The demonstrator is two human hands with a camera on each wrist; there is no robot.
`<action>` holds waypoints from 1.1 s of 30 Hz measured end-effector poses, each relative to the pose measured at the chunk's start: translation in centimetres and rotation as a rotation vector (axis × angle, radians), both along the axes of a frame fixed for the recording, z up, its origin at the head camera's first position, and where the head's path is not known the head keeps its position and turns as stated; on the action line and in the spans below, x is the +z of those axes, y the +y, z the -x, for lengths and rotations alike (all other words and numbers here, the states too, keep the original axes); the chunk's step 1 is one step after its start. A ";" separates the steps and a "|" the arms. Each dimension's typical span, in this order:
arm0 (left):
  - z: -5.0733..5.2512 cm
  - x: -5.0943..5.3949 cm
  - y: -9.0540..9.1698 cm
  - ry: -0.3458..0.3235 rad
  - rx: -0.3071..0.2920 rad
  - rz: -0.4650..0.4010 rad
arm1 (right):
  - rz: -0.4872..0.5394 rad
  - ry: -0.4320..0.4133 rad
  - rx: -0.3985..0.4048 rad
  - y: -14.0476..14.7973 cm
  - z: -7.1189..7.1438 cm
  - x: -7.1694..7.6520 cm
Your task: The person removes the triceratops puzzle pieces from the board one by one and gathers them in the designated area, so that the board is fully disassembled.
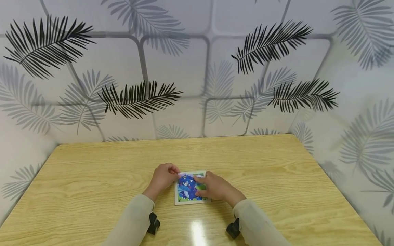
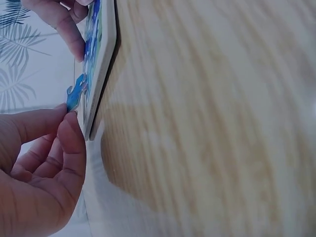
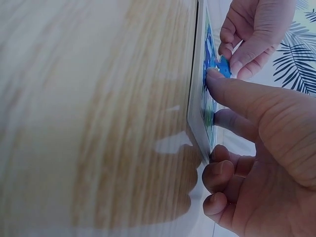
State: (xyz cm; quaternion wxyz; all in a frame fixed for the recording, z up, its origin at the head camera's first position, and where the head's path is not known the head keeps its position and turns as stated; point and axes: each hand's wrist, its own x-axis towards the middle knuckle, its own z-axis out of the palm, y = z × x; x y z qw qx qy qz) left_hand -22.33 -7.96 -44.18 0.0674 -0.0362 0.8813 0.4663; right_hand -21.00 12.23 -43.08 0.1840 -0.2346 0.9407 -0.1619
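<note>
In the head view, one jigsaw puzzle board [image 1: 176,198] lies flat on one wooden table [image 1: 92,177], slightly near of the tabletop's middle; its pale rim frames a picture of blue, horned cartoon figures on green. Two hands meet over it: the left hand [image 1: 163,176] at the far left corner, the right hand [image 1: 217,186] at the right side, with two digits spread over the picture. Two pale sleeves [image 1: 132,218] reach in from the near edge, with two black wrist devices [image 1: 153,223], one beside each cuff. Behind the table hangs one patterned backdrop [image 1: 178,68] with four black fronds [image 1: 49,48] among paler grey ones. In the left wrist view, the left hand pinches one blue puzzle piece [image 2: 75,94] between thumb and index finger, the piece tilted up at the board; whether its lower end touches the picture I cannot tell. In the right wrist view, the same piece shows just beyond the right thumb [image 3: 232,89], which rests on the picture; the index finger [image 3: 234,122] reaches the picture too, and three other fingers bend loosely by the board's right side, gripping no loose piece.
</note>
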 end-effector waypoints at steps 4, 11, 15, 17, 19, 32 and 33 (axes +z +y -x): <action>0.0 -0.2 -0.2 -0.031 0.039 -0.073 | -0.016 0.010 0.005 -0.1 0.0 0.0; 0.1 -0.3 -1.3 -0.079 0.090 -0.187 | -0.009 0.008 -0.007 0.1 0.0 0.0; 0.0 -0.3 -2.7 -0.107 0.109 -0.240 | 0.002 0.017 -0.010 0.2 0.0 -0.2; -0.3 -0.3 -3.7 -0.121 0.117 -0.253 | 0.010 0.019 -0.005 0.1 -0.1 -0.2; -0.6 -0.3 -4.8 -0.131 0.127 -0.263 | 0.014 0.023 0.003 0.0 -0.2 -0.1; -1.8 0.1 -9.6 -0.159 0.115 -0.235 | 0.001 0.037 0.012 0.1 -0.4 -0.3; -1.8 0.1 -9.7 -0.159 0.121 -0.235 | 0.003 0.037 0.012 0.2 -0.4 -0.2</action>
